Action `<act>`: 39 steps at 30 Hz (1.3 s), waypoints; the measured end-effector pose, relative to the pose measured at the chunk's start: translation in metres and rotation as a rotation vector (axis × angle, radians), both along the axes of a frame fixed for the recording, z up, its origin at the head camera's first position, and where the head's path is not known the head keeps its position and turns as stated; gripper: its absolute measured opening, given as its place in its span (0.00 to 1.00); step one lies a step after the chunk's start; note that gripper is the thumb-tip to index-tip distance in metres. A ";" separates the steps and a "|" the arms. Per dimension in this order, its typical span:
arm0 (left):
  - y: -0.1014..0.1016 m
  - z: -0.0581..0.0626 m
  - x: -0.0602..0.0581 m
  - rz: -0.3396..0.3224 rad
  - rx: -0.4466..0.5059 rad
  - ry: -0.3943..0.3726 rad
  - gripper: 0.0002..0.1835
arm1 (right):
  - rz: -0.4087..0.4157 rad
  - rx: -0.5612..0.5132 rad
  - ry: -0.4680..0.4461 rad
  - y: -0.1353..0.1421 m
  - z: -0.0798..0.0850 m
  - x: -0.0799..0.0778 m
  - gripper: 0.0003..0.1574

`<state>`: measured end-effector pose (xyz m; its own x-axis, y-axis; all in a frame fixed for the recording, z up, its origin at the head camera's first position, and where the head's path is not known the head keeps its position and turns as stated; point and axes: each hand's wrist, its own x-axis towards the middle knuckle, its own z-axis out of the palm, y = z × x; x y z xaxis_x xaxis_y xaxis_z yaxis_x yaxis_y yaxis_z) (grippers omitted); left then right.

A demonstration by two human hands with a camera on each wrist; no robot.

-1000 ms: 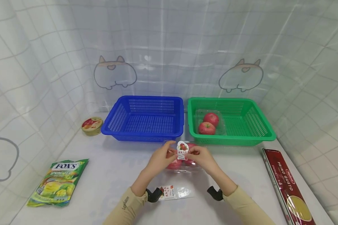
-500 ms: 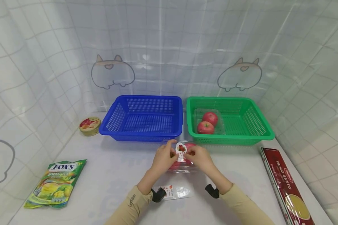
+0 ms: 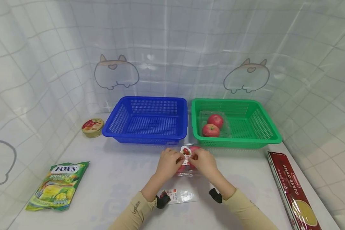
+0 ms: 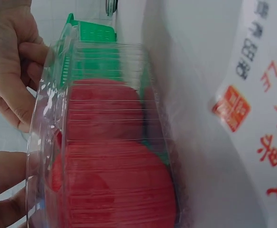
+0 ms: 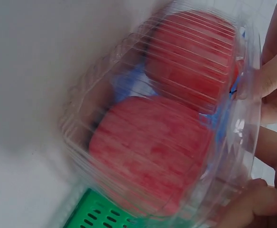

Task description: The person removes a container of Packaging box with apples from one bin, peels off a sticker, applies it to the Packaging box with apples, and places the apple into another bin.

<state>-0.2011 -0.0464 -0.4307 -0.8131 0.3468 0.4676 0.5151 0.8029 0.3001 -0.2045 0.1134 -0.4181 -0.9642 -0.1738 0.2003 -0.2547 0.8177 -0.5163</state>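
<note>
A clear plastic clamshell box [image 3: 189, 174] with red apples [image 5: 152, 152] sits on the table before the blue basket. Over its lid is a white apple label sticker [image 3: 185, 150] with red print. My left hand [image 3: 169, 162] pinches the sticker's left edge between thumb and curled fingers. On the opposite edge, my right hand [image 3: 204, 162] pinches it in the same way. Both wrist views show fingertips right at the lid, with the ribbed clear wall [image 4: 105, 114] of the box below them. The fingers cover part of the sticker.
A sheet with another label [image 3: 179, 195] lies nearer me. Behind stand a blue basket [image 3: 152, 140] and a green basket [image 3: 238, 143] holding a box of apples [image 3: 211, 130]. A round tin [image 3: 93, 127] and candy bag [image 3: 57, 187] lie left, a spaghetti box [image 3: 294, 191] right.
My left hand's raised index finger has curled down, and the hand has closed in at the sticker's edge. The sticker has stayed over the lid; my right hand has barely moved.
</note>
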 end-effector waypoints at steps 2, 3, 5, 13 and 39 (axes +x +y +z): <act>0.000 -0.001 0.000 0.001 -0.010 0.027 0.02 | -0.012 0.016 0.003 0.000 0.000 0.000 0.14; 0.000 -0.001 0.001 0.001 -0.009 0.036 0.02 | -0.017 0.022 0.000 0.000 0.000 0.000 0.15; 0.000 -0.003 0.001 0.002 -0.001 0.049 0.03 | -0.022 0.036 0.000 0.000 0.000 -0.001 0.16; -0.003 -0.008 0.001 -0.006 0.050 0.052 0.02 | -0.032 0.085 0.093 0.001 -0.006 0.002 0.11; -0.013 -0.011 -0.014 0.042 0.006 -0.357 0.29 | -0.006 0.107 0.076 0.003 -0.029 0.010 0.29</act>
